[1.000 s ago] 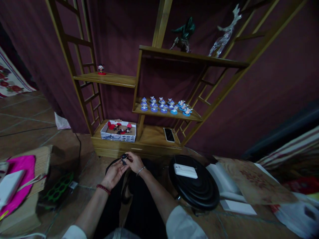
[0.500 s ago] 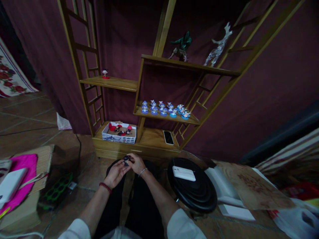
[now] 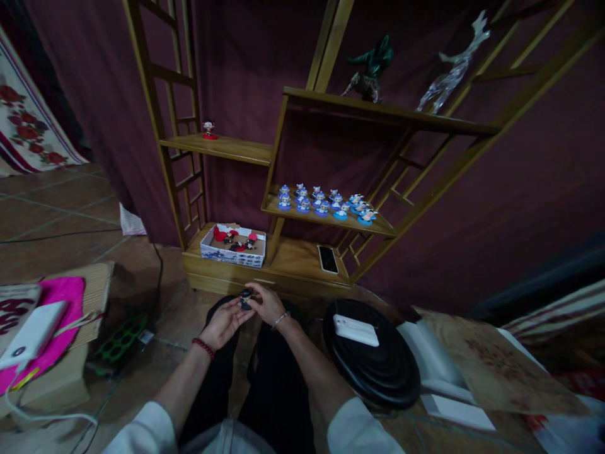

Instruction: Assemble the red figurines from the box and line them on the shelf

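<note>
Figurine (image 3: 246, 296) | right fingers (image 3: 258, 290): holding it | left fingers (image 3: 240, 316): against its base

Gap on the bottom shelf (image 3: 300, 255)
Room between cardboard box (image 3: 231, 255) and smartphone (image 3: 328, 259); figurines (image 3: 322, 208) crowd the middle shelf (image 3: 379, 226).

On my feed, the right hand (image 3: 268, 306) pinches a small dark figurine (image 3: 246, 299), and the left hand (image 3: 224, 325) lies palm up, touching its lower end. Beyond them I see an open box (image 3: 231, 256) of red and dark pieces (image 3: 220, 234), low on the left of the wooden shelf unit (image 3: 305, 256), with a phone (image 3: 328, 259) to its right. Higher, blue and purple figurines (image 3: 304, 205) crowd the middle, and 1 lone figurine (image 3: 208, 130) stands farther left. Up top I make out a green figure (image 3: 373, 66) and a clear figure (image 3: 449, 75). Near right, a white device (image 3: 356, 330) rests on a black stool (image 3: 378, 372).
</note>
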Action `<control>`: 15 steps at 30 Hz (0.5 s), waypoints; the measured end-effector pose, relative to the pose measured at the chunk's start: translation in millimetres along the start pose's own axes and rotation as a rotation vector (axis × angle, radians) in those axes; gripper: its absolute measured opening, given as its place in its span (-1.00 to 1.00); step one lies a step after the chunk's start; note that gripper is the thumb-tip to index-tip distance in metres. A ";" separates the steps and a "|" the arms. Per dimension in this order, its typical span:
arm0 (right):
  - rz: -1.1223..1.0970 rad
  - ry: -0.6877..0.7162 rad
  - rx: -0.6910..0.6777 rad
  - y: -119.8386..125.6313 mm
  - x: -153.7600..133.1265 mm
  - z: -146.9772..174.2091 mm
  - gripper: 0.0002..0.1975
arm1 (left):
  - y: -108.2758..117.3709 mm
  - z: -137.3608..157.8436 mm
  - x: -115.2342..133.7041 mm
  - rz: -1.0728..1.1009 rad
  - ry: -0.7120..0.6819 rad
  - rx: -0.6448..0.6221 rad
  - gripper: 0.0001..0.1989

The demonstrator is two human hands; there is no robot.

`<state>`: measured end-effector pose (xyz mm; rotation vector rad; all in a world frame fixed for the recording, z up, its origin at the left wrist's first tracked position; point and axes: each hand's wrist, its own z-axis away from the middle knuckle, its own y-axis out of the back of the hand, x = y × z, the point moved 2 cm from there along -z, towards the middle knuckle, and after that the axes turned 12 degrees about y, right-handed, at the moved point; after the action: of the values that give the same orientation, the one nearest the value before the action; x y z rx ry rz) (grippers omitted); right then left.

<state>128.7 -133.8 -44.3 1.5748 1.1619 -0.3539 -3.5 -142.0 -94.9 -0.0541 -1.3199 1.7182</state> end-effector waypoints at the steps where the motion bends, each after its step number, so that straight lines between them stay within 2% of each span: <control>1: -0.009 0.007 -0.003 -0.6 -1.2 -0.8 -0.60 | 1.3 0.6 1.1 -0.007 -0.005 -0.003 -0.82; 15: 0.011 -0.030 0.005 -10.0 -9.8 2.3 -0.72 | 1.6 11.5 3.9 -0.068 0.012 0.005 -0.80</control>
<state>116.7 -141.3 -43.8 1.5742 1.1302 -0.3719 -12.9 -147.8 -89.5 -0.0170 -1.2944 1.6613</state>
